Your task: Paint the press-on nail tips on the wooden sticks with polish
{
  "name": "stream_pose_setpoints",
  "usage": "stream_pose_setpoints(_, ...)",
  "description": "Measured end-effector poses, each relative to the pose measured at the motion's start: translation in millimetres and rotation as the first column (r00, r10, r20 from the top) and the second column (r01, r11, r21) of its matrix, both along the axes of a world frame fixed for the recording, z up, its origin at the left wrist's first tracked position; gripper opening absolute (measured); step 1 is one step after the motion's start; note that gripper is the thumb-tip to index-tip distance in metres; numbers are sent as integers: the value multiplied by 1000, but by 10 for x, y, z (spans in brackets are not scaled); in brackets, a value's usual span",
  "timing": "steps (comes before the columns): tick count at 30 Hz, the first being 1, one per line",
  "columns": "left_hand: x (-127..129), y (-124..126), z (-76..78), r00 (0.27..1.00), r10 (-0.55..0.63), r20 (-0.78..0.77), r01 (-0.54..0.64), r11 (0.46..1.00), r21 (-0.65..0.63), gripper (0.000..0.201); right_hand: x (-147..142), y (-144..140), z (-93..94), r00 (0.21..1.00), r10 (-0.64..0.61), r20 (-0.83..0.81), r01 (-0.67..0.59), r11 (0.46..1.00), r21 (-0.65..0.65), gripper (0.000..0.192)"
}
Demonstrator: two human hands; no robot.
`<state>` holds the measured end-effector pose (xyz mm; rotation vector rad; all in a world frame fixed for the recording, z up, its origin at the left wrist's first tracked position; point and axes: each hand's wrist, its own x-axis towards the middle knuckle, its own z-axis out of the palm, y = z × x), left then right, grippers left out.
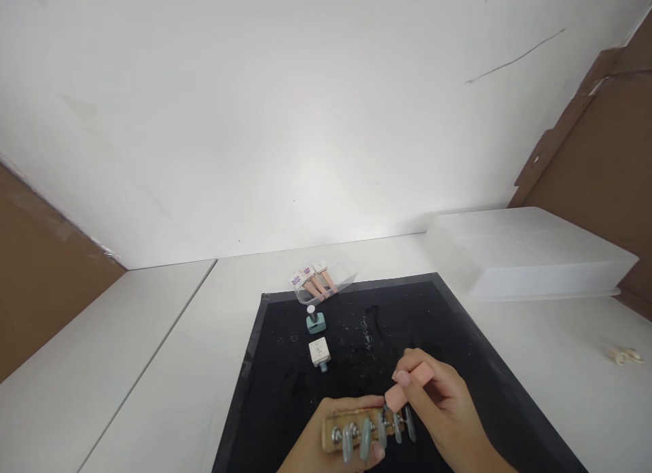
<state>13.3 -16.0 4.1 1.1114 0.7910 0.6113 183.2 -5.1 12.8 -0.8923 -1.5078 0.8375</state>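
My left hand [310, 439] is closed round a tan, block-like stand [331, 440] at the bottom of the head view. Several long, pale grey-green false nails [365, 438] stick out from it on small metal posts. My right hand [448, 405] pinches a pink, bar-shaped piece [422, 373] between thumb and fingers. Its lower end is right at the stand's top edge, above the nails; whether it touches them I cannot tell. Beyond the hands, a small teal bottle [316, 323] and a small white square-faced bottle [319, 351] rest on the black mat [351, 344].
At the mat's far edge, a clear tray [349, 281] holds several pink sticks [329, 281] with white square ends. A white box-like lid [530, 255] occupies the right rear. Small cream-coloured pieces [625, 355] lie far right. A white wall [305, 119] rises behind.
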Motion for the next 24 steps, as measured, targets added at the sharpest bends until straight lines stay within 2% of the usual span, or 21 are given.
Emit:
stream_pose_setpoints(5, 11, 10, 11, 1000, -2, 13, 2, 1000, 2, 34, 18, 1, -28, 1000, 12, 13, -12, 1000, -11, 30)
stream_pose_setpoints(12, 0, 14, -16, 1000, 12, -12, -12, 1000, -5, 47, 29, 1, -66, 999, 31, 20, -31, 999, -31, 31)
stream_pose_setpoints(24, -6, 14, 41, 1000, -3, 17, 3, 1000, 13, 40, 31, 14, -90, 999, 49, 17, -48, 998, -44, 29)
